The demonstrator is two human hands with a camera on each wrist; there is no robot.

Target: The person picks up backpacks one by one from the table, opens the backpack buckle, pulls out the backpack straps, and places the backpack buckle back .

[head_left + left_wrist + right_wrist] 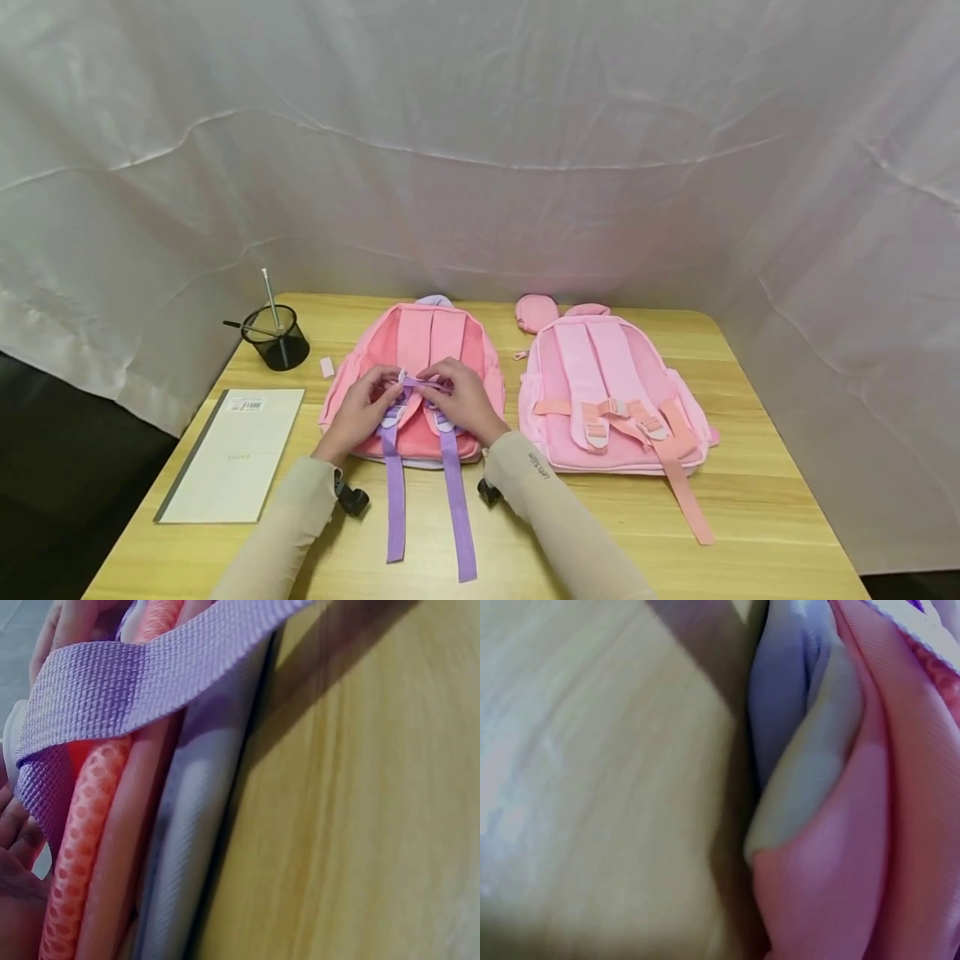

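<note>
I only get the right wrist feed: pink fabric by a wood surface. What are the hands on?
Observer: Head view shows the left hand and right hand both pinching a narrow purple strap on a coral-pink backpack.

Operator: Copy. Anything to the right of that bag?

Observer: Yes, a second, lighter pink backpack, lying with its shoulder straps up.

Operator: And on the left?

Observer: A pale notebook lies flat there, dark spine on its left edge.
</note>
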